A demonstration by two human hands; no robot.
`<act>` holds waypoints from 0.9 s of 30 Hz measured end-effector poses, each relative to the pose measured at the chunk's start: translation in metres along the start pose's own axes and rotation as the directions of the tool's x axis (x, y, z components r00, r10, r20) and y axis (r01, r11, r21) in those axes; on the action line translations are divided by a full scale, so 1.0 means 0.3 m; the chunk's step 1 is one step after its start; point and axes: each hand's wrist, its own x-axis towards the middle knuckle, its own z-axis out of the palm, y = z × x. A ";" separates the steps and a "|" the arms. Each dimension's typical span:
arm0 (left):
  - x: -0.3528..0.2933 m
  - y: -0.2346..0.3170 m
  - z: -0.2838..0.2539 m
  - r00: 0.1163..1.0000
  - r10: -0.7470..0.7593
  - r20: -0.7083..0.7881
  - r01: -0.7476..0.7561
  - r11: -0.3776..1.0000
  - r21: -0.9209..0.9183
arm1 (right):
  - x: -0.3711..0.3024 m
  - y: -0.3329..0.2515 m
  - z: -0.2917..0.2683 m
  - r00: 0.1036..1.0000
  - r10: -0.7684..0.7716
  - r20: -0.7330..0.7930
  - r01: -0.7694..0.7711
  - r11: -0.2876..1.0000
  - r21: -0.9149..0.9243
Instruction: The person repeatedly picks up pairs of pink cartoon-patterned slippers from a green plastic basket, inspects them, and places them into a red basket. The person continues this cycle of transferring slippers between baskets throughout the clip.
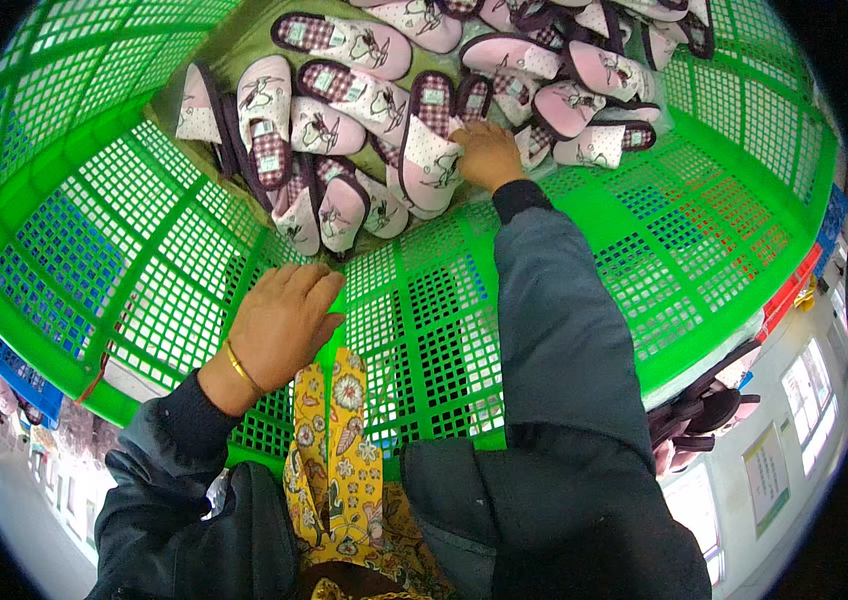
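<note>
Inside a big green plastic basket (454,395) lies a heap of pink and white slippers (369,100) with dark trim, checked insoles and a cartoon figure on the toe. My right hand (489,155) reaches down to the heap, its fingers closed at the edge of one slipper (431,165) that stands sole-down with its toe toward me. Some fingertips are hidden behind that slipper. Nearer to me, my left hand (286,318) hovers over the basket's near wall, loosely bent with the thumb apart and nothing in it. A yellow bracelet circles the left wrist.
Olive-green sheeting (244,50) lines the basket floor beneath the slippers. The basket's high mesh walls surround both arms. A yellow flowered cloth (349,440) hangs at my front. Outside, to the right, dark and pink slippers (699,415) are piled beside the basket.
</note>
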 end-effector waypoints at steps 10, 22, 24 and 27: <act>0.004 -0.022 0.027 1.000 -0.004 0.005 0.004 1.000 0.004 | -0.065 -0.003 -0.120 0.992 0.045 0.116 -0.088 0.914 0.395; 0.247 -0.361 0.534 0.973 -0.162 -0.162 0.153 0.986 -0.066 | -0.370 0.077 -0.817 0.868 0.343 -0.358 -0.189 0.897 0.399; 0.353 -0.404 0.596 0.890 -0.448 -0.084 0.440 0.893 -0.098 | -0.372 0.100 -0.778 0.871 0.401 -0.284 -0.292 0.887 0.357; 0.433 -0.368 0.622 0.833 -0.333 -0.442 0.388 0.921 0.037 | -0.368 0.139 -0.785 0.936 0.234 -0.264 -0.140 0.933 0.331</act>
